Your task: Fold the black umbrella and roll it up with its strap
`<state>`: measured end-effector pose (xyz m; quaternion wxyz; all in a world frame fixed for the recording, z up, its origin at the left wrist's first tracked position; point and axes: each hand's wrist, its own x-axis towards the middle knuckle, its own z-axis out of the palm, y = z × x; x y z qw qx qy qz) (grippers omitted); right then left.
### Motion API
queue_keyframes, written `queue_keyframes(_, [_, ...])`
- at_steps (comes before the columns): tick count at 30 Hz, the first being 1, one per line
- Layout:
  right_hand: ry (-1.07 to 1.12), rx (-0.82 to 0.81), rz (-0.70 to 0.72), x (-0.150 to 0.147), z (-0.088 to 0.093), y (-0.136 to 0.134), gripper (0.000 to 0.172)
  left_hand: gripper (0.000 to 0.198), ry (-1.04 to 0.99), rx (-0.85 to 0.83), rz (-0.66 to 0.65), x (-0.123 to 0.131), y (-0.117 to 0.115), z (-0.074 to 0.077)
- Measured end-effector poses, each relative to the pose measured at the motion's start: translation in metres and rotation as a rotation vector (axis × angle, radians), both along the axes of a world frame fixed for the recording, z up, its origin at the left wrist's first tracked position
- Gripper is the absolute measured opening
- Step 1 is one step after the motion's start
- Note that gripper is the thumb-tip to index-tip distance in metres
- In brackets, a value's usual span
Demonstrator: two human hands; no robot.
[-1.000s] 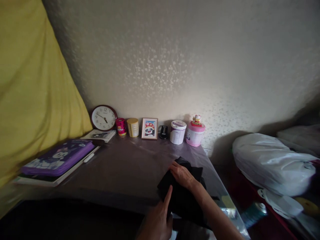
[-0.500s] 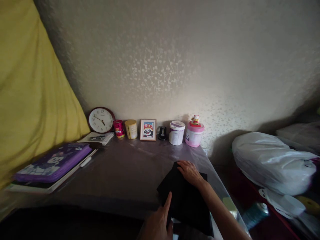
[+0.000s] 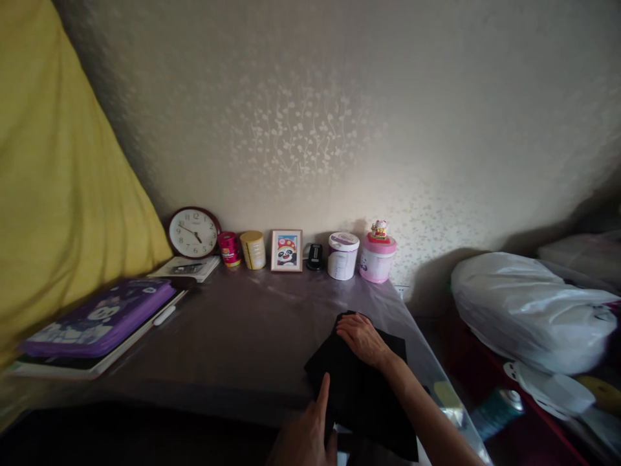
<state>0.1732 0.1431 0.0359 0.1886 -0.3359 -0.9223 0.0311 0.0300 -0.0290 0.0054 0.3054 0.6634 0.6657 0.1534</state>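
A folded piece of black cloth [image 3: 369, 401] lies near the right front of the table, its folds hard to make out in the dark. My right hand [image 3: 363, 340] rests flat on the cloth's far part, fingers bent slightly over its top edge. At the near left edge of the cloth is my left hand [image 3: 305, 437], with its index finger stretched out along the fabric and the thumb apart from it. The other fingers of that hand are blurred and partly hidden. Neither hand visibly grips the cloth.
Along the wall stand a clock [image 3: 194, 233], tins, a framed panda picture [image 3: 286, 251] and tubs [image 3: 343, 256]. A purple case [image 3: 99, 317] lies at left by a yellow curtain [image 3: 72, 162]. Beyond the table's right edge are a white bag [image 3: 514, 310] and a spray can [image 3: 499, 411].
My right hand has slid slightly left over the cloth, and more of the cloth's right corner shows. My left hand stays nearly in place. The view has shifted slightly.
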Motion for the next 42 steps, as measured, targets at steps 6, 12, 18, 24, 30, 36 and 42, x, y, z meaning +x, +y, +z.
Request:
queue_keyframes(6, [0.002,-0.021,-0.299,0.014,0.002,0.031,0.028,0.079,-0.025,0.019,-0.031,-0.002,0.001,-0.003])
queue_keyframes(12, [0.408,-0.121,-0.552,0.07,0.006,0.009,0.033,0.079,-0.019,0.07,-0.005,0.0,-0.002,-0.007])
queue_keyframes(18, [0.612,-0.334,-0.749,0.098,-0.004,-0.052,0.047,0.073,-0.043,0.131,0.039,0.003,-0.004,-0.01])
queue_keyframes(24, [0.664,-0.419,-0.735,0.077,-0.012,-0.086,0.053,0.072,-0.018,0.136,0.079,0.005,-0.001,-0.011])
queue_keyframes(30, [0.662,-0.373,-0.753,0.066,-0.015,-0.099,0.042,0.071,0.008,0.134,0.124,0.007,0.008,-0.001])
queue_keyframes(36, [0.806,-0.521,-0.675,0.063,-0.012,-0.095,0.047,0.071,0.061,0.11,0.124,0.009,0.011,0.004])
queue_keyframes(42, [1.098,-0.737,-0.494,0.035,0.002,-0.078,0.056,0.073,0.05,0.094,0.118,0.008,0.013,0.001])
